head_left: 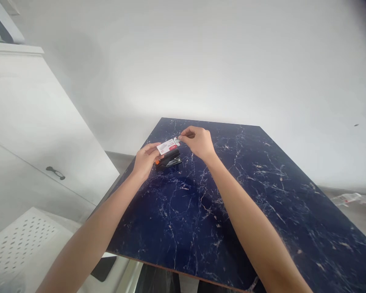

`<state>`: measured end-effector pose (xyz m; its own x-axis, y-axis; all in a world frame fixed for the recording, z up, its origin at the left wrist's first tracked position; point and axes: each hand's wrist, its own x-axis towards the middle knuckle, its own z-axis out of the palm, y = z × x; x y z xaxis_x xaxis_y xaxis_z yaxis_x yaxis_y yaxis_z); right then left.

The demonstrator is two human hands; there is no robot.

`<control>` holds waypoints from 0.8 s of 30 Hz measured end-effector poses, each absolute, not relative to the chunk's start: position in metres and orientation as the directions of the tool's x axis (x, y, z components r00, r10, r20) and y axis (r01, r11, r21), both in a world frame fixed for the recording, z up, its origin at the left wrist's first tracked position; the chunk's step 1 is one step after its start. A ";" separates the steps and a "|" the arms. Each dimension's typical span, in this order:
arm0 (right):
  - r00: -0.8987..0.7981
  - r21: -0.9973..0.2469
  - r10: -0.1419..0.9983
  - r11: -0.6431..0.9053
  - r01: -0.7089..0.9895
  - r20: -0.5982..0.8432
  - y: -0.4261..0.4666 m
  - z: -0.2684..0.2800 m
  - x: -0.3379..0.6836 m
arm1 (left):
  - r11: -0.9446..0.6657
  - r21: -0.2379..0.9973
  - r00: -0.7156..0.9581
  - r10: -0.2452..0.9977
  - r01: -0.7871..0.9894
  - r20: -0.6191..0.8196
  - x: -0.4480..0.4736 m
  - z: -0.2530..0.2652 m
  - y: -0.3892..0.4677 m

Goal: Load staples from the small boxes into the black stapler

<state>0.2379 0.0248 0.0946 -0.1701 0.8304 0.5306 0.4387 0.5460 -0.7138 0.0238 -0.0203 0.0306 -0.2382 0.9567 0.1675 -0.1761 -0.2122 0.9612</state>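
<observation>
My left hand (144,160) is closed on one end of a small white-and-red cardboard box (166,147), likely a staple box, tilted above the table. At the box's other end a white flap stands open. My right hand (198,141) pinches with thumb and fingertips right at that opening; a thin greyish bit shows there, too small to name. Just below the box, a black stapler (171,159) with an orange part lies on the dark blue marbled table (189,219). The left fingers and the box hide part of the stapler.
A white cabinet (49,122) with a dark handle (55,173) stands to the left. Below it are a white perforated surface (21,240) and a dark flat object (103,268). A clear plastic wrapper (350,198) lies beyond the right edge. A white wall (201,61) rises behind the table.
</observation>
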 end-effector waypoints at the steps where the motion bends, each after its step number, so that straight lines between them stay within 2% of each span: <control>1: -0.184 -0.706 0.827 0.552 0.444 0.531 0.025 0.095 0.238 | -0.211 0.960 -0.242 0.956 -0.183 0.164 0.024 0.030 -0.020; 8: -0.130 -0.714 0.835 0.529 0.459 0.535 0.023 0.088 0.228 | -0.201 0.939 -0.245 0.960 -0.278 0.133 0.024 0.033 -0.020; 12: -0.155 -0.675 0.797 0.582 0.453 0.583 0.020 0.083 0.222 | -0.220 0.924 -0.245 0.959 -0.313 0.145 0.027 0.035 -0.021; 17: -0.119 -0.792 0.858 0.508 0.340 0.499 0.012 0.079 0.209 | -0.227 0.904 -0.280 0.952 -0.363 0.127 0.027 0.035 -0.021; 21: -0.156 -0.792 0.841 0.540 0.284 0.517 0.006 0.078 0.201 | -0.239 0.900 -0.287 0.948 -0.366 0.135 0.025 0.034 -0.019; 24: -0.069 -0.832 0.875 0.477 0.283 0.479 0.007 0.078 0.200 | -0.241 0.905 -0.279 0.949 -0.351 0.144 0.024 0.033 -0.019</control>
